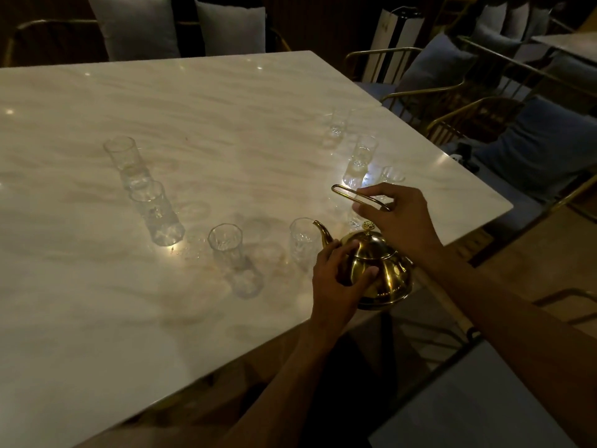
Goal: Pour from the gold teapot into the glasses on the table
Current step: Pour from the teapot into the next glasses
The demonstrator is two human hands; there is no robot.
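The gold teapot [384, 273] stands on the white marble table [193, 124] near its front right edge, spout pointing left. My right hand [400, 218] grips the teapot's raised wire handle [349, 194]. My left hand [339, 279] rests on the pot's left side below the spout. Several clear glasses stand upright on the table: one just left of the spout [302, 240], another further left [226, 244], two at the left [151, 208] [124, 156], and a few behind my right hand [361, 160] [337, 124].
Gold-framed chairs with blue cushions [542, 137] line the table's right side. Grey cushions [135, 24] stand behind the far edge. The table's front edge runs diagonally close to the teapot.
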